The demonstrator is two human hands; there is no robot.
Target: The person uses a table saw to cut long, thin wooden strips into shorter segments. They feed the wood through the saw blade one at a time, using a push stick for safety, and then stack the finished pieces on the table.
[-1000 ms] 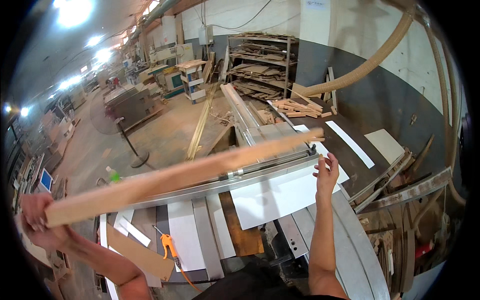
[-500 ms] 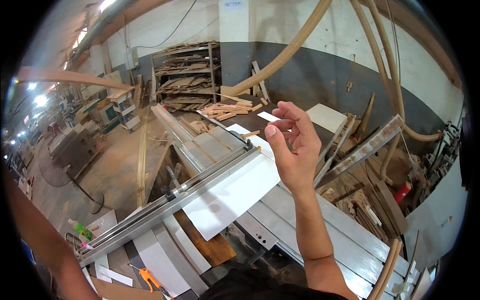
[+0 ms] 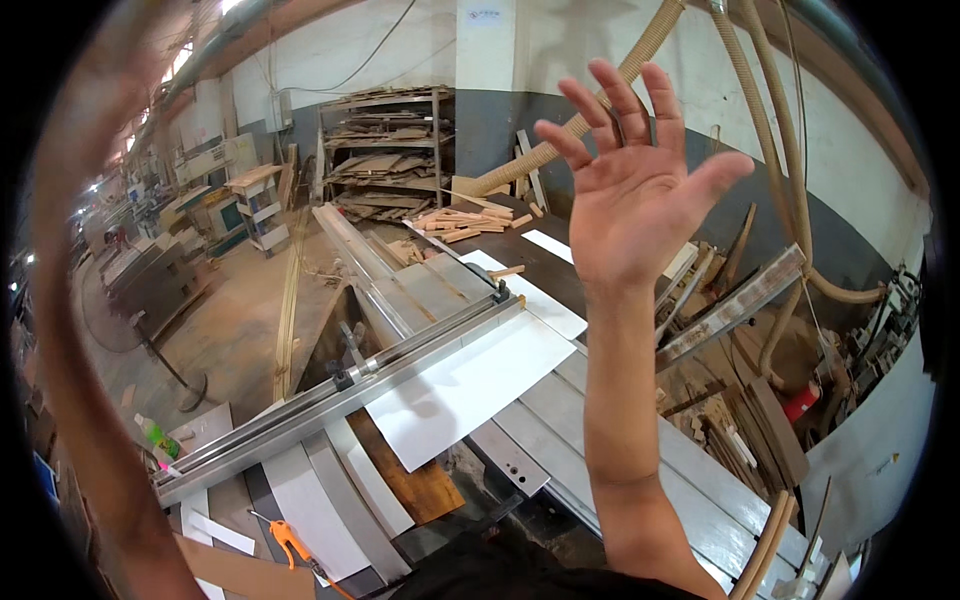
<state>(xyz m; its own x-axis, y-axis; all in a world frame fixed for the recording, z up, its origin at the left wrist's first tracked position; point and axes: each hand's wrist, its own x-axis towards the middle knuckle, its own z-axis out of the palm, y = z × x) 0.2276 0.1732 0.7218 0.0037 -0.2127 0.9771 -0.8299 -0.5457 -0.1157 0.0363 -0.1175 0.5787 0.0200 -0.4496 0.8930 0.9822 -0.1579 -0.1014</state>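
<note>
My right hand (image 3: 640, 190) is raised above the saw table with its palm toward me. Its fingers are spread and it holds nothing. At the far left my left arm is lifted along the picture's rim; the left hand (image 3: 105, 75) at its top is smeared by motion, so its fingers cannot be made out. Below and between the arms a white board (image 3: 480, 380) lies flat against the long metal fence (image 3: 330, 415) of a table saw. A second white piece (image 3: 545, 302) shows beyond the fence, partly hidden by my right forearm. Neither hand touches the boards.
An orange air blow gun (image 3: 288, 540) lies near white strips at the lower left, with a green-labelled bottle (image 3: 157, 436) beyond. Wood sticks (image 3: 470, 222) are heaped on the dark far surface. A tilted metal beam (image 3: 740, 300) and offcuts (image 3: 755, 425) stand right.
My right hand has risen, turned its palm toward me and spread its fingers. My left arm has swung upward at the left rim. The view has shifted slightly; the white board appears unmoved.
</note>
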